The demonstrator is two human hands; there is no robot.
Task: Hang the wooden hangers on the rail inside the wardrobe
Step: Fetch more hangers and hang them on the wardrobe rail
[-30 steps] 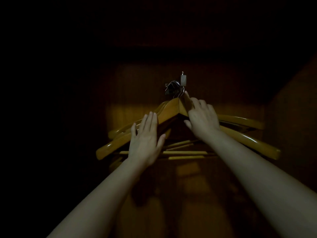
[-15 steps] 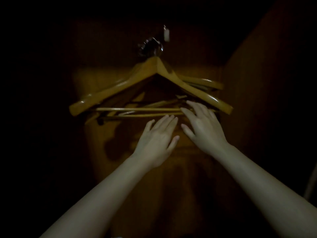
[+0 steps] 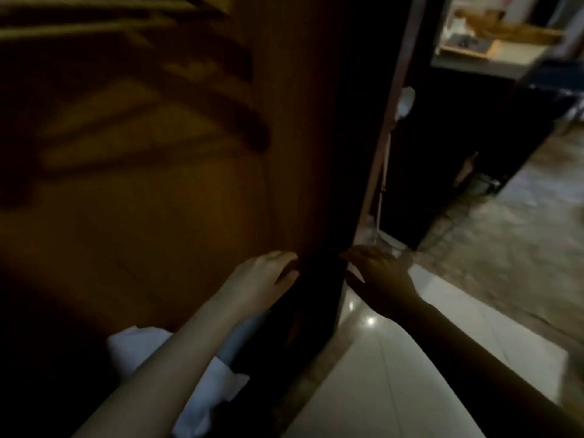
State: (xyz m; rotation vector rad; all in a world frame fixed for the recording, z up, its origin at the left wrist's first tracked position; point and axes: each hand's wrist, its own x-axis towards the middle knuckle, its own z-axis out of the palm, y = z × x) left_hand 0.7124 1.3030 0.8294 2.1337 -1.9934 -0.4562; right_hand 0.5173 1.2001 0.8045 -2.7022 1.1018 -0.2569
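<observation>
Only the lower bars of the wooden hangers (image 3: pixel 94 14) show, blurred, at the top left edge inside the dark wardrobe; their shadows fall on the brown back panel (image 3: pixel 142 191). The rail is out of view. My left hand (image 3: pixel 265 273) hangs low inside the wardrobe with relaxed fingers and holds nothing. My right hand (image 3: pixel 379 273) is just outside the wardrobe's right side wall (image 3: pixel 331 153), fingers spread, also holding nothing.
White cloth (image 3: pixel 202 374) lies on the wardrobe floor under my left forearm. Pale floor tiles (image 3: pixel 410 374) stretch to the right. A dark cabinet (image 3: pixel 458 153) stands beyond, with a cluttered shelf (image 3: pixel 493 42) at the top right.
My view swung down and to the right, away from the hangers. Both hands dropped from below the hangers to the wardrobe's lower right edge, holding nothing.
</observation>
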